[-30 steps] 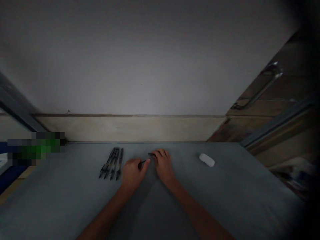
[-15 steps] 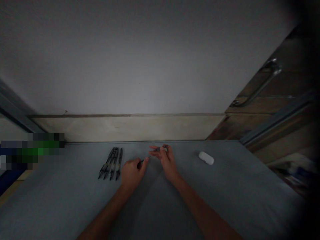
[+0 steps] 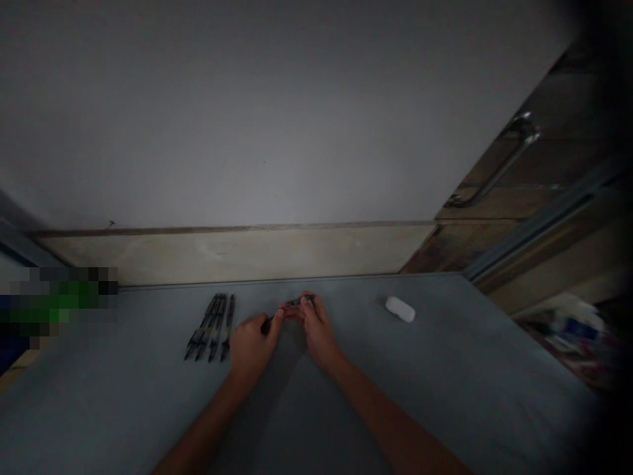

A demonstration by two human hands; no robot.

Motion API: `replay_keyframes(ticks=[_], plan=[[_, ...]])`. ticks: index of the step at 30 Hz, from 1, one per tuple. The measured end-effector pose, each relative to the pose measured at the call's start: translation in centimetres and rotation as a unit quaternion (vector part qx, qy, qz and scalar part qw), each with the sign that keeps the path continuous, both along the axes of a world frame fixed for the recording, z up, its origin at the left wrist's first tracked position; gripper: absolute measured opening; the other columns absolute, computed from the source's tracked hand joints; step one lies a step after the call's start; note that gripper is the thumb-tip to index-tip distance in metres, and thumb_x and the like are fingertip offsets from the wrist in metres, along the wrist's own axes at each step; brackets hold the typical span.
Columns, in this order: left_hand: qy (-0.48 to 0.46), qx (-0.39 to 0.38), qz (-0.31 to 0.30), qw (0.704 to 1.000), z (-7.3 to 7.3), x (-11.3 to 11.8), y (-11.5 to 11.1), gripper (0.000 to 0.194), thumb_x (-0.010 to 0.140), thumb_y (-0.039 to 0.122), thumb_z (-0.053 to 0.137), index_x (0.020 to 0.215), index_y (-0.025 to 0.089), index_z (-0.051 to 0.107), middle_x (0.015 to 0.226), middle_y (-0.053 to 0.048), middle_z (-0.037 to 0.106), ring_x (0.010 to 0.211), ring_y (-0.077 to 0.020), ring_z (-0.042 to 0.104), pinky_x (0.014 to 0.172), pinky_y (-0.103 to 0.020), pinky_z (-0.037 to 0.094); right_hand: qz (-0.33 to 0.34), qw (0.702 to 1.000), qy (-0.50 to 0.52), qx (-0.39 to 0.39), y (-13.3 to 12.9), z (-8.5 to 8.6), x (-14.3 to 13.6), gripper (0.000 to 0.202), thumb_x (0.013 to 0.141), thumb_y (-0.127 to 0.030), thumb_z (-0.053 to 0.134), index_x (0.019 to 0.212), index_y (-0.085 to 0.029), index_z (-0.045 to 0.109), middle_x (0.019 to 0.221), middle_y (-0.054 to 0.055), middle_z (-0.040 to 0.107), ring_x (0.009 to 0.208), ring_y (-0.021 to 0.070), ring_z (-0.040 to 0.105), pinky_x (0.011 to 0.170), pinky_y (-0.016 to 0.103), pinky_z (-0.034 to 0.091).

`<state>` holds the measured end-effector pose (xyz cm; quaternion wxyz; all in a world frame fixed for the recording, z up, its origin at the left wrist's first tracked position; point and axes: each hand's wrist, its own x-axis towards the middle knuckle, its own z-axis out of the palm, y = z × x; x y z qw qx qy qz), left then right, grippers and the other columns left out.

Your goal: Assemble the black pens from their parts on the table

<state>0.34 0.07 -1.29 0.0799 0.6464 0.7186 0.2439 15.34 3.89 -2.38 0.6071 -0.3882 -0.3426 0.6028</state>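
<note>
My left hand point(image 3: 252, 343) is closed around a short dark pen part point(image 3: 268, 324), most of which the fingers hide. Just to the right, my right hand point(image 3: 316, 330) pinches another slim dark pen part point(image 3: 297, 301) between thumb and fingers. The fingertips of both hands meet or nearly meet; whether the two parts touch is too dim to tell. Left of my left hand, several black pens point(image 3: 213, 326) lie side by side on the grey table point(image 3: 306, 422), their tops leaning slightly right.
A white rounded case point(image 3: 400, 309) lies on the table to the right of my hands. The wall point(image 3: 277, 254) rises at the table's back edge. Farther right are a metal handle point(image 3: 499, 168) and blurred clutter point(image 3: 578, 330). A pixelated patch covers the left edge.
My hands have come together, closing the gap between the two pen parts. The right hand's spread fingers have drawn in. The whole view has shifted slightly.
</note>
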Motion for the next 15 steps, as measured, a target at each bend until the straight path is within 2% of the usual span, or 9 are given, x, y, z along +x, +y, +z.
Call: replay_keyframes(ticks=[4, 11, 15], plan=[[0.006, -0.002, 0.002, 1.000, 0.05, -0.02, 0.04, 0.051, 0.116, 0.045, 0.062, 0.073, 0.022, 0.077, 0.076, -0.011, 0.086, 0.073, -0.0279, 0.083, 0.063, -0.031, 0.039, -0.029, 1.000, -0.009, -0.001, -0.08, 0.26, 0.06, 0.045, 0.092, -0.068, 0.087, 0.106, -0.031, 0.067, 0.086, 0.003, 0.092, 0.074, 0.0279, 0.088, 0.073, 0.039, 0.067], [0.022, 0.002, 0.001, 1.000, 0.01, 0.04, 0.04, 0.049, 0.116, 0.047, 0.064, 0.075, 0.024, 0.078, 0.077, -0.010, 0.087, 0.074, -0.0283, 0.084, 0.063, -0.031, 0.042, -0.004, 0.997, -0.077, 0.019, -0.27, 0.16, 0.22, 0.035, 0.095, -0.063, 0.084, 0.101, -0.030, 0.072, 0.081, 0.001, 0.087, 0.070, 0.0241, 0.082, 0.073, 0.037, 0.065], [0.035, 0.003, -0.016, 0.999, -0.01, 0.23, -0.10, 0.047, 0.118, 0.041, 0.059, 0.079, 0.025, 0.079, 0.084, -0.011, 0.089, 0.078, -0.0287, 0.085, 0.064, -0.032, 0.044, 0.001, 0.989, -0.145, 0.039, -0.30, 0.31, 0.28, 0.032, 0.097, -0.063, 0.079, 0.095, -0.031, 0.075, 0.075, 0.000, 0.080, 0.071, 0.0255, 0.077, 0.077, 0.041, 0.064]])
